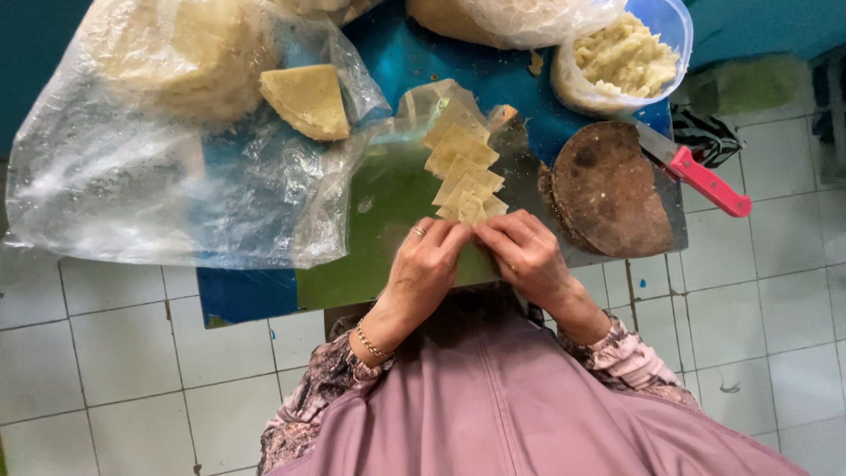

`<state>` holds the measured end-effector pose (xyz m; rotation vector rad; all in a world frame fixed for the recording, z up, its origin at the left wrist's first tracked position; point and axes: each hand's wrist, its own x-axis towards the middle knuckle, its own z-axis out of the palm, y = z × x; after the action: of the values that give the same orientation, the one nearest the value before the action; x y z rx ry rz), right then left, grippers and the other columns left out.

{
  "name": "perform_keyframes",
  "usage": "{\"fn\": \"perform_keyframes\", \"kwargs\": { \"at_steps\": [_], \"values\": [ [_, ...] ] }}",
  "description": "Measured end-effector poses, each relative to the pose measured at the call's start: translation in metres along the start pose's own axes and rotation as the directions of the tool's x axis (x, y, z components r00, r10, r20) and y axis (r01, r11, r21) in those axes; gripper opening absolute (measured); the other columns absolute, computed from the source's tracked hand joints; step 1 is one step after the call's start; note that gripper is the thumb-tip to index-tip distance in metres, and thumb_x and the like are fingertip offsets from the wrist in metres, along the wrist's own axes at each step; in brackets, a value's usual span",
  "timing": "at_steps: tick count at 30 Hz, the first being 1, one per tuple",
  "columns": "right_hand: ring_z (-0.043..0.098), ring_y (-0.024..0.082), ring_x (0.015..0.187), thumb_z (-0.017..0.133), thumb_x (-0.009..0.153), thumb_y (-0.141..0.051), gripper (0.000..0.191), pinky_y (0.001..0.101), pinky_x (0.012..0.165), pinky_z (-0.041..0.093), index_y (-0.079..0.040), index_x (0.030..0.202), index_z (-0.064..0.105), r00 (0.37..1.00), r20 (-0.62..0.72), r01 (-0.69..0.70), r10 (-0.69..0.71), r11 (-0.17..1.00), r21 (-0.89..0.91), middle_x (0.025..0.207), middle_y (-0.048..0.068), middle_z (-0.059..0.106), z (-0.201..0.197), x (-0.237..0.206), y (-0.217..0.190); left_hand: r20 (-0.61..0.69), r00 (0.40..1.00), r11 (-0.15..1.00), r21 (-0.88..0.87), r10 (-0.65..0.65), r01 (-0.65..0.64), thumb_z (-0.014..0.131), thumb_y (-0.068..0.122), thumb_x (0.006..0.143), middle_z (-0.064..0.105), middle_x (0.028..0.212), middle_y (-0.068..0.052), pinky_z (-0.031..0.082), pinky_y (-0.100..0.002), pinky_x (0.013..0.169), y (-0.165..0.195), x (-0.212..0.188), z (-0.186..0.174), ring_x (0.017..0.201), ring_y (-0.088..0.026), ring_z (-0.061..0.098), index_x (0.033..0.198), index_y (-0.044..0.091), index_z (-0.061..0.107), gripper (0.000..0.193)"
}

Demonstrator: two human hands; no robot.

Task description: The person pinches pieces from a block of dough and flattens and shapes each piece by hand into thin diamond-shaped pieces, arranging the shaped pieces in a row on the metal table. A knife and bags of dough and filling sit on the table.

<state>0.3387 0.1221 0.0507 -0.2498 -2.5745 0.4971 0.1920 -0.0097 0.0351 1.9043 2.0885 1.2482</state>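
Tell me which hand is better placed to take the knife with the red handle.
The right hand, probably. The knife lies on the right side of the table, beside the round wooden board. The left hand is farther away, and both hands pinch the dough piece.

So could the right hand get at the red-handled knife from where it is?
Probably yes. The right hand is busy pinching a dough piece with the left hand, but only the low round wooden board lies between it and the knife, whose handle is uncovered.
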Motion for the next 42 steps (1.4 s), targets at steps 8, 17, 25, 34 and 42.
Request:
{"fn": "perform_keyframes", "kwargs": {
  "at_steps": [8,17,25,34,42],
  "values": [
    [0.063,0.031,0.085,0.075,0.082,0.0,0.014,0.0397,0.073,0.053,-0.002,0.094,0.07,0.968,0.154,-0.221,0.196,0.96,0.172,0.091,0.011,0.063,-0.009,-0.001,-0.018,0.026,0.995,0.985,-0.14,-0.095,0.098,0.068,0.0,0.088,0.062,0.091,-0.01,0.052,-0.042,0.081,0.011,-0.011,-0.009,0.09,-0.032,0.063,0.099,0.006,0.066,0.013],
    [0.068,0.029,0.087,0.076,0.087,-0.001,0.015,0.0388,0.076,0.055,-0.004,0.101,0.071,0.982,-0.059,-0.172,0.178,0.98,0.096,0.1,0.008,0.07,-0.001,-0.008,-0.034,-0.024,0.978,0.966,-0.166,-0.206,0.2,0.071,0.003,0.091,0.064,0.094,-0.012,0.053,-0.042,0.077,0.011,-0.01,-0.004,0.089,-0.032,0.063,0.103,0.004,0.064,0.014],
    [0.064,0.028,0.089,0.077,0.087,-0.002,0.014,0.0396,0.079,0.052,-0.007,0.1,0.073,0.973,-0.026,-0.224,0.229,0.965,0.137,0.098,0.005,0.069,0.0,-0.01,-0.028,-0.024,0.998,0.992,-0.111,-0.06,0.057,0.071,0.002,0.091,0.066,0.1,-0.01,0.055,-0.039,0.08,0.015,-0.022,-0.01,0.09,-0.029,0.064,0.108,0.004,0.065,0.017],
    [0.065,0.026,0.087,0.079,0.089,-0.005,0.013,0.0369,0.079,0.053,-0.007,0.099,0.071,0.974,-0.065,-0.207,0.217,0.969,0.134,0.099,0.006,0.071,0.001,-0.007,-0.021,0.064,0.992,0.987,-0.11,-0.113,0.119,0.071,0.005,0.087,0.061,0.091,-0.011,0.053,-0.041,0.075,0.005,-0.006,-0.01,0.086,-0.031,0.062,0.093,0.007,0.068,0.007],
    [0.063,0.026,0.087,0.08,0.083,-0.004,0.017,0.039,0.077,0.05,-0.007,0.099,0.074,0.988,-0.075,-0.134,0.134,0.991,0.006,0.097,0.005,0.071,0.005,-0.016,-0.024,-0.025,0.992,0.977,-0.178,-0.125,0.118,0.069,0.004,0.092,0.063,0.099,-0.011,0.053,-0.04,0.078,0.011,-0.011,-0.01,0.091,-0.03,0.063,0.104,0.003,0.065,0.012]
  ]
}}
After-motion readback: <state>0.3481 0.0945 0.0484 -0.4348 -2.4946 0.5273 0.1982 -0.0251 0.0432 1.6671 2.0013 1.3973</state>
